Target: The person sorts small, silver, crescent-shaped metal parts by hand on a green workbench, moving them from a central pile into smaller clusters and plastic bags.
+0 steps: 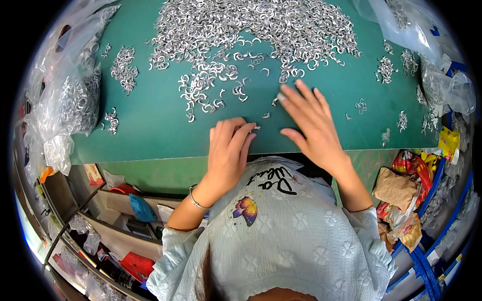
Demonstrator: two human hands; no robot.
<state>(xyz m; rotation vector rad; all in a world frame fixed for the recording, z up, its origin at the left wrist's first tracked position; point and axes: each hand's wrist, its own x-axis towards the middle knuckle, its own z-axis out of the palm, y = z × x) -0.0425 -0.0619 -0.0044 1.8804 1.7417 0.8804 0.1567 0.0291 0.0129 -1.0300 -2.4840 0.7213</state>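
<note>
My left hand (227, 150) rests at the near edge of the green table (150, 138). Its thumb and fingers are pinched together on a small silver crescent-shaped metal piece (257, 128), whose end shows past the fingertips. My right hand (317, 131) is over the table to the right, fingers stretched out and thumb apart. Close to its fingertips lies another crescent piece (274, 102), and one more small piece (266, 115) lies between the hands. Beyond them spreads a large heap of such pieces (251, 30), with a looser cluster (201, 88) nearer on the left.
Clear plastic bags (78, 100) filled with metal pieces stand on the table's left, with another bag (437, 85) on the right. Small piles (124, 69) lie near both sides. Below the table are shelves (115, 228) at left and crumpled packaging (401, 190) at right.
</note>
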